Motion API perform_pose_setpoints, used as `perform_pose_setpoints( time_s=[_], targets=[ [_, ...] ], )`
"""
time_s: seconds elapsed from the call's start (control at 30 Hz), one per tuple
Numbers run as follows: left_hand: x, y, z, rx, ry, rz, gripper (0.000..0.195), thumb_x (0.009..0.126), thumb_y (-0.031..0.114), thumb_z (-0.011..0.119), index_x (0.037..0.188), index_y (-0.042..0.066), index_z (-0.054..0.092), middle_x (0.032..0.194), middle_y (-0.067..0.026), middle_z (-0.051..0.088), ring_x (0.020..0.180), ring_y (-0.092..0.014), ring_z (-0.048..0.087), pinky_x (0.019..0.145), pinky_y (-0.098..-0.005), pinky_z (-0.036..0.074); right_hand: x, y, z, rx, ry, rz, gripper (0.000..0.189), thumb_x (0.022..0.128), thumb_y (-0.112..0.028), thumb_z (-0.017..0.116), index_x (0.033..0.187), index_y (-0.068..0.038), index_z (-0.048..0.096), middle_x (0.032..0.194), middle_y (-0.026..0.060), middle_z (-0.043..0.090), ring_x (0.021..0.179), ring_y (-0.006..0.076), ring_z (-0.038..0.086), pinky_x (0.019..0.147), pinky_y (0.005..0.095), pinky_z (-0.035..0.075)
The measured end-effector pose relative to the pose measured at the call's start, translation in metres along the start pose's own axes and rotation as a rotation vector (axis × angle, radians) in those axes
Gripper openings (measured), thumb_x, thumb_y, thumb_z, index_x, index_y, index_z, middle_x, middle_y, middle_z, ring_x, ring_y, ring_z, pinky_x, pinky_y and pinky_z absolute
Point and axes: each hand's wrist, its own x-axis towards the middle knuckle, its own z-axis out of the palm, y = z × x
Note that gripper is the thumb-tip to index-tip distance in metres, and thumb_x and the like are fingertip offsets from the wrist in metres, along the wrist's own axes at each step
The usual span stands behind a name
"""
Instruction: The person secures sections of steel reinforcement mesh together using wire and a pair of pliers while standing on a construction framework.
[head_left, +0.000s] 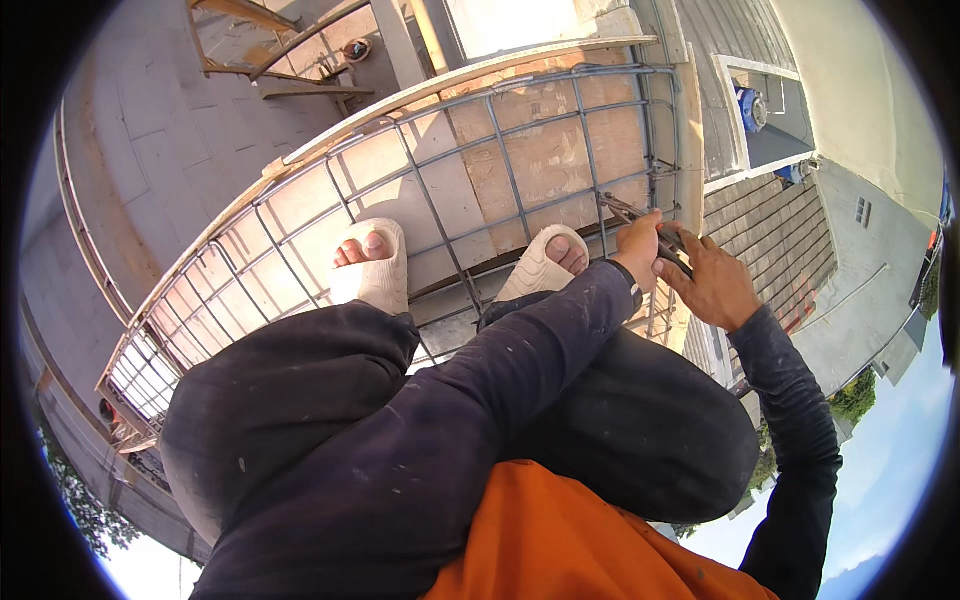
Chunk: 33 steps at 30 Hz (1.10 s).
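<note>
My left hand and my right hand are close together at the right end of a steel rebar cage. Both are closed around a pair of steel pliers. The metal end points up and left, near a crossing of the bars; whether it grips wire or bar is too small to tell. Its handles run back through my fingers and are partly hidden by them. My left forearm reaches across my knees, with a band on the wrist.
Under the cage lies plywood formwork with a raised wooden edge. My slippered feet stand among the bars. Far below spreads a paved floor with timber pieces. A tiled roof and a wall opening are at right.
</note>
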Motion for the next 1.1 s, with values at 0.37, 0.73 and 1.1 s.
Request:
perform_pose_setpoints(
  time_s=[0.37, 0.73, 1.1],
  targets=[
    [-0.034, 0.033, -0.055, 0.179, 0.043, -0.072, 0.098, 0.100, 0.084, 0.037, 0.147, 0.000, 0.052, 0.140, -0.0182, 0.066, 0.132, -0.035, 0.061, 0.106, -0.0477, 0.048, 0.016, 0.052, 0.022, 1.401, -0.714, 0.405, 0.080, 0.109, -0.065, 0.034, 0.142, 0.004, 0.059, 0.093, 0.0188, 0.072, 0.071, 0.0275, 0.073, 0.067, 0.0431, 0.064],
    [-0.031, 0.047, -0.052, 0.217, 0.195, 0.136, 0.063, 0.109, 0.052, 0.049, 0.153, 0.007, 0.045, 0.145, -0.0183, 0.060, 0.123, -0.034, 0.065, 0.095, -0.0449, 0.058, 0.025, 0.039, 0.065, 1.453, -0.747, 0.500, 0.040, 0.107, -0.029, 0.051, 0.122, 0.006, 0.063, 0.107, 0.0255, 0.074, 0.099, 0.0352, 0.078, 0.084, 0.0526, 0.064],
    [-0.046, 0.100, -0.034, 0.589, 0.316, 0.137, 0.049, 0.104, 0.041, 0.052, 0.138, 0.006, 0.059, 0.123, -0.0132, 0.066, 0.105, -0.027, 0.064, 0.080, -0.0401, 0.052, 0.013, 0.013, 0.127, 1.463, -0.647, 0.339, 0.051, 0.105, -0.050, 0.068, 0.102, 0.000, 0.067, 0.070, 0.0047, 0.063, 0.057, 0.0183, 0.064, 0.052, 0.0339, 0.055]
  ],
)
